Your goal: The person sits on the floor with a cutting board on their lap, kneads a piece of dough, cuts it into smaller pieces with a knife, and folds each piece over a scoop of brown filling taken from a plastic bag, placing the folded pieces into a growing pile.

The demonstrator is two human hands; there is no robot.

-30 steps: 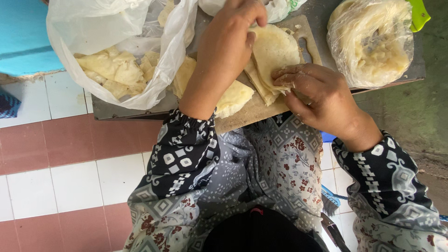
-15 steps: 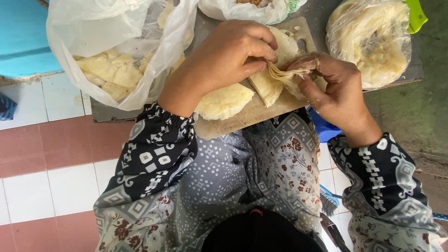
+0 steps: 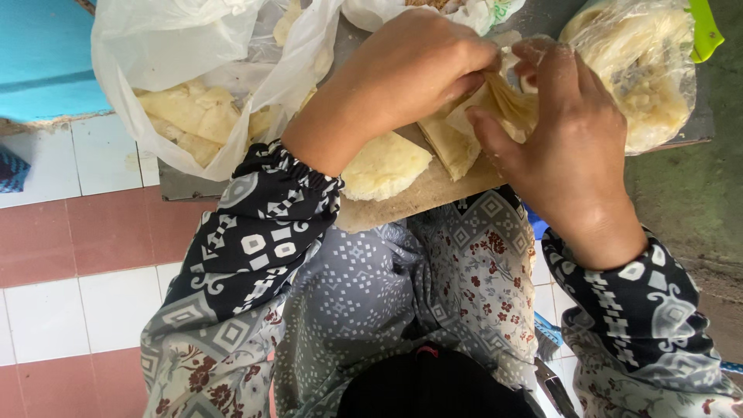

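Note:
My left hand and my right hand both pinch a thin pale sheet of dough, folded between the fingers above a wooden cutting board. Under my left wrist a thicker half-round dough piece lies on the board, and a folded wedge of dough rests just right of it. My fingers hide most of the sheet.
A clear plastic bag of folded dough pieces sits left of the board. A wrapped stack of round dough sheets sits at the right. Red and white floor tiles lie at the left, bare ground at the right.
Both hands lifted the flat round sheet off the board and folded it; they came together and now pinch it between the fingertips.

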